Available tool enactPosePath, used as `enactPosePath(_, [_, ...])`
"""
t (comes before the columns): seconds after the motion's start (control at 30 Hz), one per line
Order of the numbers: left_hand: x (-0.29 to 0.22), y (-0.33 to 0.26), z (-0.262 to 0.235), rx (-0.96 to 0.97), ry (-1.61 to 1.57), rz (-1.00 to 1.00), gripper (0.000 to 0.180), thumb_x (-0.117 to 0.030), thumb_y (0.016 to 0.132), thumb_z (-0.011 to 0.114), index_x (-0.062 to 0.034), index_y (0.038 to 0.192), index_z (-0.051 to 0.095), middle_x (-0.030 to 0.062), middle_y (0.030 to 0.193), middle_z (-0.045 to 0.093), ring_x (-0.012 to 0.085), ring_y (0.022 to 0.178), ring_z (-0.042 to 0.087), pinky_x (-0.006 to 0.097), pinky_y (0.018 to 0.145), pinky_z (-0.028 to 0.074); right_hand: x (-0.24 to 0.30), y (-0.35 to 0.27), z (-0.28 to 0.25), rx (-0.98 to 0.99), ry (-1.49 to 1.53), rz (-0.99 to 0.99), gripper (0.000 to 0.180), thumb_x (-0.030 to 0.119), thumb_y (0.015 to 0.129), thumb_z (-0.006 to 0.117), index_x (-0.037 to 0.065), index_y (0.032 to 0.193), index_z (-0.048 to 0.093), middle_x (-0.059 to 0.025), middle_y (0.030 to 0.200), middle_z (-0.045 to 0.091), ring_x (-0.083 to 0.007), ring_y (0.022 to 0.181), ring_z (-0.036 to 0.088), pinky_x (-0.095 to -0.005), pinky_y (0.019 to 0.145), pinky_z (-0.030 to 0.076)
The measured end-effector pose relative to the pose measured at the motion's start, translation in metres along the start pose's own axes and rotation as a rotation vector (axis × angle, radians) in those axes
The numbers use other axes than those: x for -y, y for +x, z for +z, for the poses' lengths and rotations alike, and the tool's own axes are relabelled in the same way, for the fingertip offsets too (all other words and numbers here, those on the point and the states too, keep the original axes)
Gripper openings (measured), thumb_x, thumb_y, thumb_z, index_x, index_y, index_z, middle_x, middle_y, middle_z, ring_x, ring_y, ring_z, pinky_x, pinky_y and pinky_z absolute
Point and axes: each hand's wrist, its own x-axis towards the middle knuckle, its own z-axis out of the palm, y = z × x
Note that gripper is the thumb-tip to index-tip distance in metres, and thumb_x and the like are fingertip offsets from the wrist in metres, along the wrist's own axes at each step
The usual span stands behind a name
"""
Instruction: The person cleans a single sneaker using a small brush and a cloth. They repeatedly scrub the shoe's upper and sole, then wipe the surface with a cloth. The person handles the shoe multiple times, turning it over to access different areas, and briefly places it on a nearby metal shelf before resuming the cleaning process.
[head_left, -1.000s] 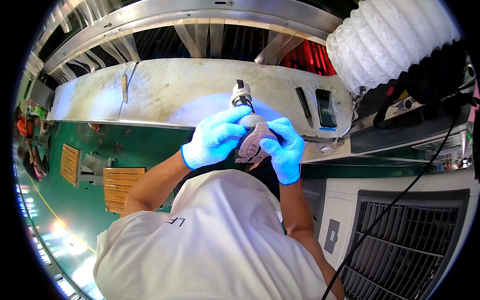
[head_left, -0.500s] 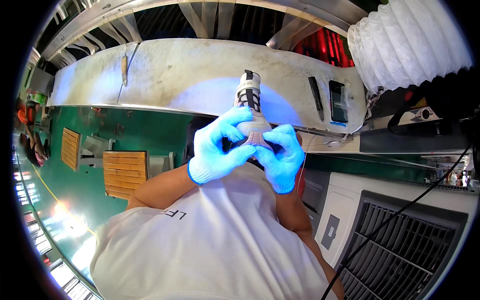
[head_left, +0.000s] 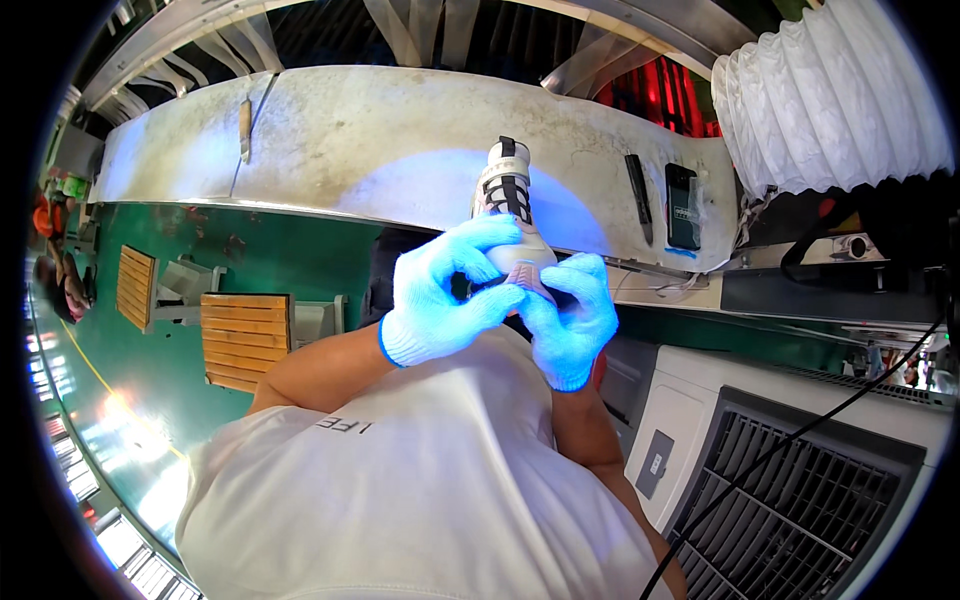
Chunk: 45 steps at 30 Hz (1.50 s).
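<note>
Above the green floor, a long, stained, pale curved workbench (head_left: pixel 350 140) runs across the view, with a white ribbed flexible duct (head_left: pixel 820 100) at its right end. Over the bench's near edge, the left hand (head_left: pixel 440 295) and right hand (head_left: pixel 570 320), both in light blue gloves, grip a white-and-black sports shoe (head_left: pixel 507 200), toe toward the person. A flat black tool (head_left: pixel 637 195) lies on the bench nearby.
</note>
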Motion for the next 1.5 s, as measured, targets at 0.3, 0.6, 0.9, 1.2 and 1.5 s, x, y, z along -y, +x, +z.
enactPosePath(0.3, [-0.001,0.017,-0.006,0.07,0.093,0.081,0.038,-0.015,0.084,0.1,-0.0045,0.098,0.066,0.0189,0.112,0.083,0.0304,0.097,0.083,0.042,0.087,0.066,0.002,-0.001,0.005,-0.031,0.099,0.173,0.046,-0.009,0.089,0.088,0.001,0.126,0.064,-0.0043,0.098,0.059,-0.0123,0.087,0.056,-0.0284,0.076,0.05])
enactPosePath(0.6, [-0.003,0.037,-0.045,0.429,0.044,-0.139,0.053,-0.031,0.093,0.089,-0.0007,0.134,0.075,0.0198,0.138,0.073,0.0364,0.14,0.063,0.052,0.121,0.048,0.01,0.002,0.022,0.054,0.043,0.201,0.073,0.0,0.083,0.099,0.0,0.145,0.06,0.0046,0.086,0.057,-0.0042,0.074,0.051,-0.0231,0.066,0.047])
enactPosePath(0.9, [0.0,0.033,-0.037,0.292,-0.212,-0.441,0.049,-0.036,0.095,0.08,0.0018,0.127,0.079,0.0199,0.146,0.07,0.0333,0.142,0.061,0.051,0.124,0.044,0.019,0.021,0.025,0.069,-0.005,0.205,0.072,0.013,0.081,0.101,0.007,0.144,0.067,-0.0004,0.089,0.063,-0.01,0.075,0.055,-0.0274,0.07,0.055])
enactPosePath(1.2, [-0.005,0.045,-0.033,0.411,-0.033,-0.388,0.051,-0.023,0.088,0.092,-0.0011,0.131,0.076,0.0182,0.146,0.069,0.032,0.138,0.064,0.049,0.122,0.047,0.024,0.03,0.013,0.099,-0.174,0.295,0.078,0.037,0.084,0.1,0.009,0.146,0.063,-0.0155,0.104,0.075,-0.0347,0.088,0.077,-0.0464,0.079,0.064])
enactPosePath(1.5, [0.005,0.055,-0.044,0.466,-0.036,-0.31,0.054,-0.026,0.083,0.098,0.0001,0.125,0.078,0.0161,0.126,0.079,0.0341,0.132,0.068,0.053,0.121,0.048,-0.005,0.026,0.024,0.036,-0.196,0.146,0.075,0.043,0.078,0.104,0.008,0.134,0.069,-0.0078,0.098,0.07,-0.0181,0.072,0.063,-0.0345,0.068,0.058])
